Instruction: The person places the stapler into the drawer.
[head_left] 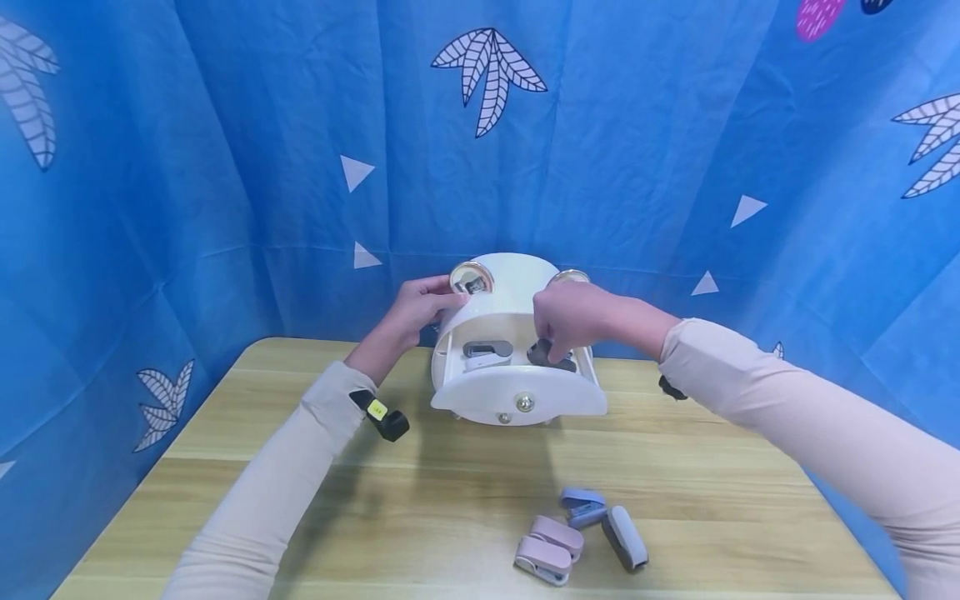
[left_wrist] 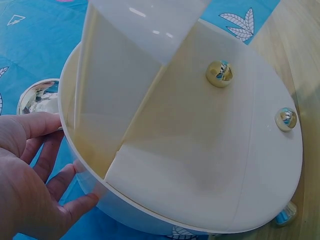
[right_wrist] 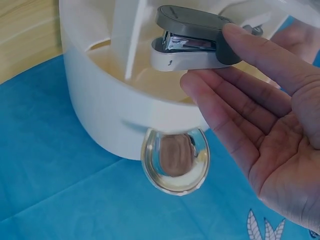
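Head view: a white rounded box (head_left: 517, 271) stands near the far edge of the wood-grain table (head_left: 712, 467), its drawer (head_left: 480, 398) pulled out. Over the drawer's right half, the right hand (head_left: 573, 317) pinches a dark grey-and-white mini stapler (right_wrist: 192, 45) between thumb and fingers. Its long axis slants toward the drawer's front right corner; in the right wrist view, the open mouth points to the drawer's side wall and the hinged end lies at the thumb. The left hand (head_left: 416, 308), fingers extended and spread, rests against the box's left side beside a shiny round ear (head_left: 472, 278). A second grey-and-white stapler (head_left: 489, 360) lies crosswise in the drawer's left half. Between box and near edge, right of centre, lie two parallel pink staplers (head_left: 543, 553), a blue stapler (head_left: 583, 507) and a light grey stapler (head_left: 626, 537), its long axis running steeply toward the near edge.
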